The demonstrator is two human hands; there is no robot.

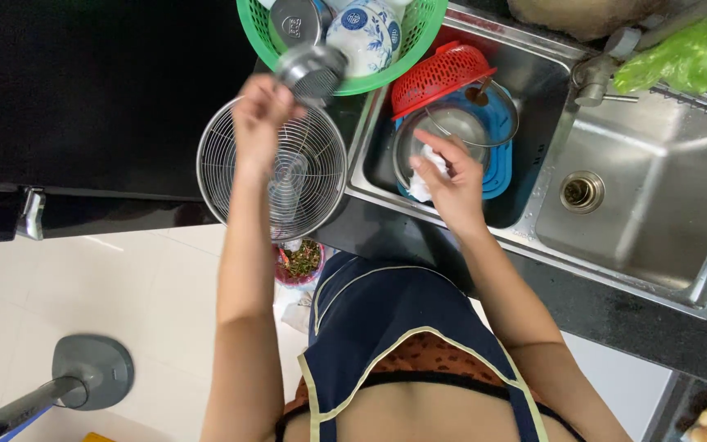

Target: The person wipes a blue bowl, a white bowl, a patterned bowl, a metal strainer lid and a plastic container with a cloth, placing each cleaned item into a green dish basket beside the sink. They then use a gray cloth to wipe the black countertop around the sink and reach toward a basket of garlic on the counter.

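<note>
Dark stone bench (615,319) around a double steel sink (656,188), pale tiled floor below. I see the left hand (259,115) raised over a round wire rack (272,172), fingers closed on a small metal strainer (312,74) beside the green basket (419,49) of bowls. Right hand (452,184) sits at the left basin, fingers pinched on a white cloth (423,184) against a glass lid (468,123) (red colander (439,74) just behind, blue basin (497,164) underneath).
</note>
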